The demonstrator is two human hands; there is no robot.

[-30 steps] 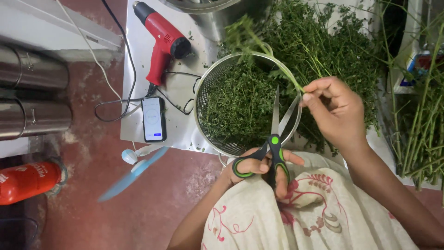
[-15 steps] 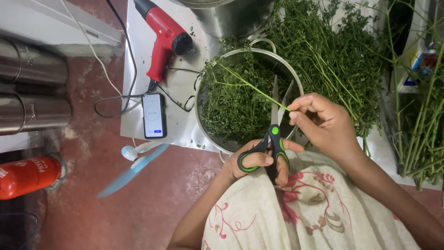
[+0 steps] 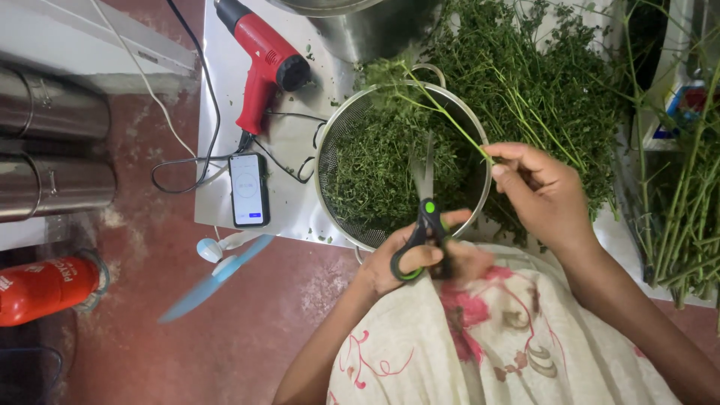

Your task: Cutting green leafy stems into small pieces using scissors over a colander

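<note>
We hold the herb sprig [image 3: 442, 112] pinched in our right hand [image 3: 544, 191], over the steel colander [image 3: 330, 142]. Our left hand [image 3: 405, 262] grips the scissors [image 3: 424, 217], blades probably nearly closed. We should cut close to the leaves.

Beside the shiny wire-mesh metal strainer [image 3: 330, 161] lie a glossy red plastic heat gun [image 3: 262, 64] and a glass-fronted phone [image 3: 249, 190] on a smooth metal sheet [image 3: 217, 112], while the scissors [image 3: 421, 225] above it pair steel blades with matt black-and-green plastic handles.
</note>
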